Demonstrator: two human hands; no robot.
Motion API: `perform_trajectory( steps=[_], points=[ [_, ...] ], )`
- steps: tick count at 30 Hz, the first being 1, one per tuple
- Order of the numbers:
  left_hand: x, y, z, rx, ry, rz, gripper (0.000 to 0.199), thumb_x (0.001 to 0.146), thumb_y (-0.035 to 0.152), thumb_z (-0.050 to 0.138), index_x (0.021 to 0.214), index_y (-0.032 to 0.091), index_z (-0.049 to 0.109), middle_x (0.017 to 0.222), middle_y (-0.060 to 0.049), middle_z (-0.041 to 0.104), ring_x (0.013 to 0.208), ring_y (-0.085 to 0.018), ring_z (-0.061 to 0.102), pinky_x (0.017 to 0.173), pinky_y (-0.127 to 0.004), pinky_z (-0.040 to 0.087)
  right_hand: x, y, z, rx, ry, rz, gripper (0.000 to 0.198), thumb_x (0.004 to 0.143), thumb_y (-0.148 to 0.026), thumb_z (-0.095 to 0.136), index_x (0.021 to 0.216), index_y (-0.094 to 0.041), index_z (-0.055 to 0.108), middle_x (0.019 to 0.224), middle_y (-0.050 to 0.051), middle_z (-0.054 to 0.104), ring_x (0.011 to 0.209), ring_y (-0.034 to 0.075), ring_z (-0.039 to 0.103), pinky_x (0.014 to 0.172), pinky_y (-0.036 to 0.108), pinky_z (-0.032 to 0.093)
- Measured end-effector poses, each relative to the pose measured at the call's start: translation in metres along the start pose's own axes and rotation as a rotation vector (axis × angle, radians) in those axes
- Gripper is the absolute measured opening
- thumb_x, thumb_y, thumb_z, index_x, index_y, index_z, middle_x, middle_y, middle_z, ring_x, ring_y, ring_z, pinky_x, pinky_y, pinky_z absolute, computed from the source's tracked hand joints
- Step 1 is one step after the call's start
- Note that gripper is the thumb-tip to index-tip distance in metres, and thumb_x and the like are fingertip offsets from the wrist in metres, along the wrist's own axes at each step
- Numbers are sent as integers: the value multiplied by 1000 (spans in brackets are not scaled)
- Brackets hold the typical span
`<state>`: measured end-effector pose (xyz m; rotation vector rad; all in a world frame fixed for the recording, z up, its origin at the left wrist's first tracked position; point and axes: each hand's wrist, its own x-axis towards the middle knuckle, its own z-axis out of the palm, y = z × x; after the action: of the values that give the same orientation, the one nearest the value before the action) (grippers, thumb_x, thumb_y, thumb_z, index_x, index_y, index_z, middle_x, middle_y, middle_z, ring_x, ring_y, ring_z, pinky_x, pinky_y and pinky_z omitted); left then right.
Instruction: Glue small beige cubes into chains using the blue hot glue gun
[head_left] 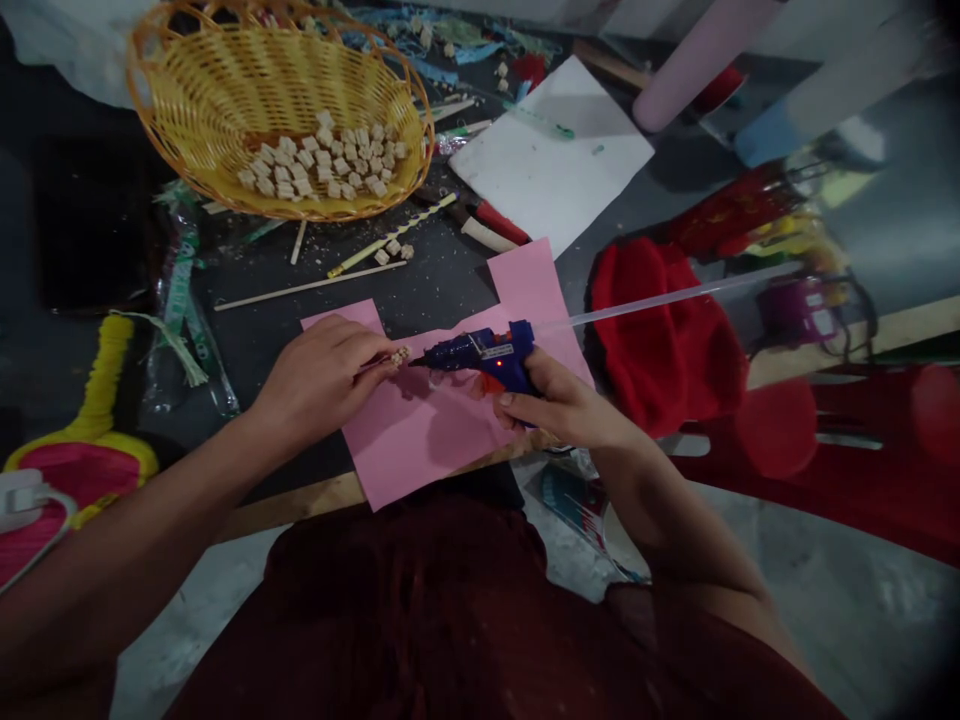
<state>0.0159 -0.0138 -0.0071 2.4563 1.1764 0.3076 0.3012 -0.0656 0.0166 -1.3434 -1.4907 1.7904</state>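
My right hand (pixel 551 400) grips a blue hot glue gun (pixel 480 352) whose small light glows orange. A long clear glue stick (pixel 660 298) juts out of its back end. Between thumb and fingertips, my left hand (pixel 330 370) pinches a small cluster of pale wooden pieces (pixel 400 356). The gun's nozzle points left at this cluster, very close to it; whether they touch I cannot tell. Beneath both hands lies pink paper (pixel 420 445) with a notched upper edge, reaching over the table's front edge.
A yellow wicker basket (pixel 225 90) holds many similar pale pieces (pixel 322 160). Nearby lie a thin stick (pixel 307 286), pliers (pixel 499 222) and a white sheet (pixel 555 150). Red fabric (pixel 667 340) sits to the right. A yellow-rimmed pink object (pixel 82 450) is at left.
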Motion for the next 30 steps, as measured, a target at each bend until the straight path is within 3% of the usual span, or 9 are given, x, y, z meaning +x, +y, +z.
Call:
perform_trajectory(
  steps=[9, 14, 21, 30],
  points=[
    [-2, -1, 2, 32, 23, 12, 28, 95, 37, 49, 98, 19, 70, 95, -7, 73, 92, -24, 63, 82, -38, 48, 6, 2, 4, 192, 58, -27, 23, 91, -35, 61, 102, -18, 50, 73, -2, 58, 62, 9, 55, 55, 22, 45],
    [-2, -2, 2, 14, 22, 5, 26, 94, 37, 51, 100, 22, 71, 96, -5, 74, 93, -24, 65, 82, -37, 48, 5, 2, 4, 283, -8, -34, 24, 94, -39, 56, 102, -19, 49, 73, -1, 60, 58, 8, 54, 50, 21, 42],
    [-2, 1, 1, 42, 36, 10, 30, 95, 39, 49, 106, 21, 71, 99, -6, 74, 92, -23, 66, 82, -36, 48, 12, 2, 10, 375, -6, 67, 24, 93, -41, 56, 100, -19, 50, 67, -3, 57, 56, 9, 55, 50, 22, 44],
    [-2, 3, 0, 15, 21, -15, 29, 95, 39, 49, 100, 22, 72, 96, -5, 75, 91, -23, 66, 82, -37, 48, 15, 0, 8, 424, -3, 69, 24, 92, -38, 58, 100, -18, 50, 83, 0, 60, 54, 6, 54, 41, 19, 38]
  ],
)
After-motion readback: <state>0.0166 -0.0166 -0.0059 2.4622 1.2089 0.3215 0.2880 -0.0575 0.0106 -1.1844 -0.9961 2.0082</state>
